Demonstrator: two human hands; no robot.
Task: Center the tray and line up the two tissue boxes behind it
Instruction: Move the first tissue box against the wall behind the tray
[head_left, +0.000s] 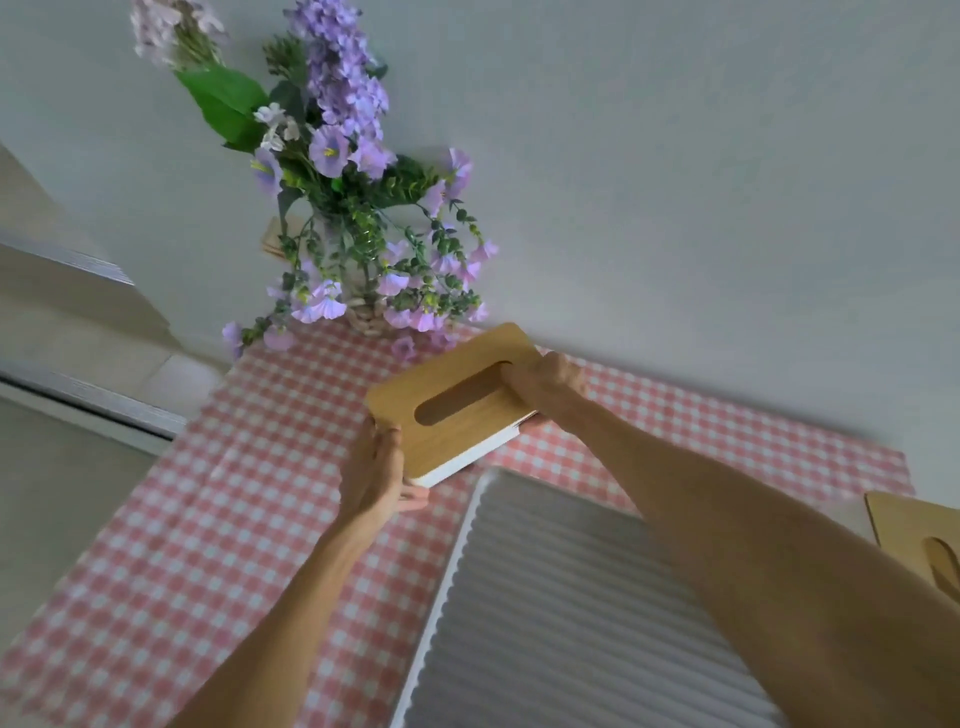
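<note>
A white tissue box with a wooden slotted lid (457, 400) is held between both hands above the far side of the checked tablecloth. My left hand (376, 470) grips its near left end. My right hand (545, 382) grips its far right end, fingers over the lid by the slot. The white ribbed tray (561, 597) lies in front of the box, partly hidden under my right forearm. A second tissue box with a wooden lid (914, 535) shows at the right edge, cut off by the frame.
A wicker vase of purple flowers (358, 249) stands at the back of the pink-and-white checked cloth (208, 519), just left of the held box. A pale wall rises behind. The table's left edge borders a lower floor area.
</note>
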